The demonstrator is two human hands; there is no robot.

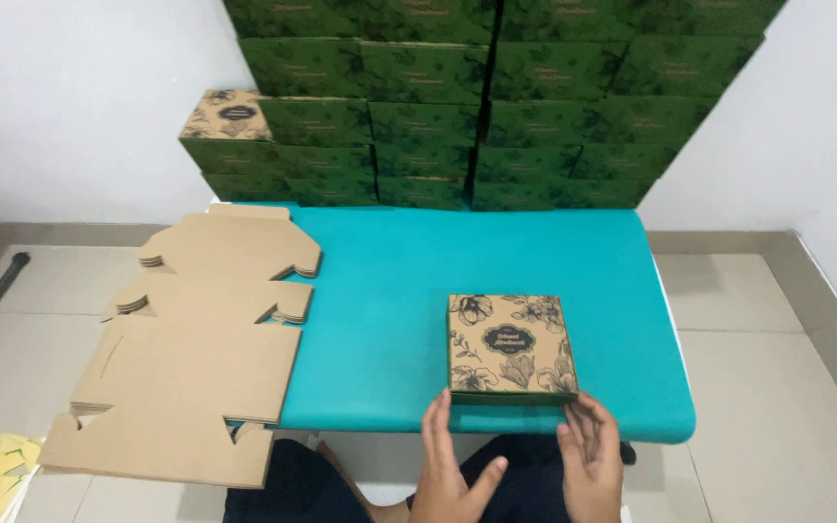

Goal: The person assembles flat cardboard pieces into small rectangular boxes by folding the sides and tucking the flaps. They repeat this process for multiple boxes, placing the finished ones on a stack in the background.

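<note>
1. Both bare hands sit at the bottom of the view, palms facing each other, fingers loosely spread. The left hand [446, 470] touches the near left corner of the box with its fingertips; the right hand [591, 455] rests its fingertips at the near right corner. Neither hand is closed around anything.
2. Between them lies a square folded cardboard box with a brown lid printed with black flowers and dark green sides [511, 347], shut, flat on the near edge of the table.
3. That table wears a teal cloth cover [389, 291].
4. On its left side, overhanging the edge, lies a stack of flat, unfolded brown cardboard box blanks [196, 378].
5. At the far end, against the white wall, rises a stacked wall of dark green closed boxes [496, 97]; one box on its left shows a brown flowered lid [228, 115].
</note>
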